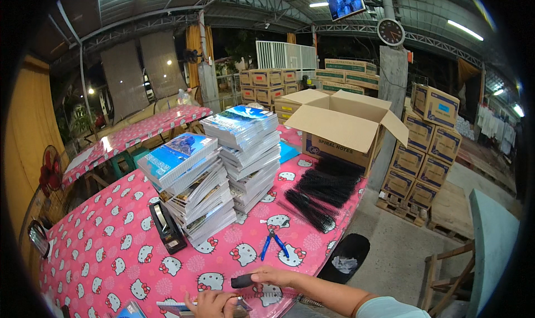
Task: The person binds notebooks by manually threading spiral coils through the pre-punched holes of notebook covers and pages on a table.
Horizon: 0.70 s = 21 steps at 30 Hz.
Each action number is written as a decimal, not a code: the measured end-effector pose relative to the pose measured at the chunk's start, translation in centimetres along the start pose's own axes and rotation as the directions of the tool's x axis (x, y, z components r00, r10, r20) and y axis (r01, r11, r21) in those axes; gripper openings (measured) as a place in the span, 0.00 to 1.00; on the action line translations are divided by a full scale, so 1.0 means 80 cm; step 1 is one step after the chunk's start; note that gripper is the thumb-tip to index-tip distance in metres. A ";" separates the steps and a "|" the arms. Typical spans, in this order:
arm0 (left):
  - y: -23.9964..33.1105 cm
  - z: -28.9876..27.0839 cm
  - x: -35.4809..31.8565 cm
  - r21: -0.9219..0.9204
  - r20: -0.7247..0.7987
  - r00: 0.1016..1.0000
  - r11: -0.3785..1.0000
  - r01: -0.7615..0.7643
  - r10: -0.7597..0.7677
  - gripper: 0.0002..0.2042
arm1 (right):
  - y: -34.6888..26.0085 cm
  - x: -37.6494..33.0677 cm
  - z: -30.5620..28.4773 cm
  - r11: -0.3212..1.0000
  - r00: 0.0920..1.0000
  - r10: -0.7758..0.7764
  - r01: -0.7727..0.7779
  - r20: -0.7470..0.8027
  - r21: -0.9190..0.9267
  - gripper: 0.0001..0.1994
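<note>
Pink-patterned worktop: bottom centre, my left hand pinches a notebook, seemingly to steady it; my right hand has fingers gripping or wearing a black piece, I can't tell which.

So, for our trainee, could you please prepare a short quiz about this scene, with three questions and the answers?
1. True or false: the large cardboard box behind the black spiral coils has its flaps open.
2. Multiple choice: which of the person's hands is nearer to the pliers?
a) left
b) right
3. Fill in the blank: the handles of these pliers are ____ in colour.

Key:
1. True.
2. b, the right hand.
3. Blue.
</note>
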State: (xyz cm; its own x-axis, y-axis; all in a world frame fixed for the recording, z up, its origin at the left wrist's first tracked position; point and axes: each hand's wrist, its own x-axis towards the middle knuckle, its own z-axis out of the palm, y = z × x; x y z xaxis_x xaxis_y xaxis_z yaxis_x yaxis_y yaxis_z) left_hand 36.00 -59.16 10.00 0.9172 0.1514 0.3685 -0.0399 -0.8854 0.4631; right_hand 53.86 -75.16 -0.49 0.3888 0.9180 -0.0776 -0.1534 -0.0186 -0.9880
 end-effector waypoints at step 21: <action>-0.026 0.008 -0.004 -0.287 -0.115 0.970 0.942 0.174 -0.214 0.27 | -0.062 0.017 0.008 0.895 0.978 -0.129 0.186 0.163 -0.405 0.30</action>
State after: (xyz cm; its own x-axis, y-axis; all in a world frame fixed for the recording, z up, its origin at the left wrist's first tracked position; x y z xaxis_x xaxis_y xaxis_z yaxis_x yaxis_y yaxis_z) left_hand 36.02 -57.65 8.36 0.8527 0.3870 0.3510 0.0081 -0.6816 0.7317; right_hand 54.56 -73.60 4.38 0.2516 0.9651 0.0731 0.3027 -0.0067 -0.9531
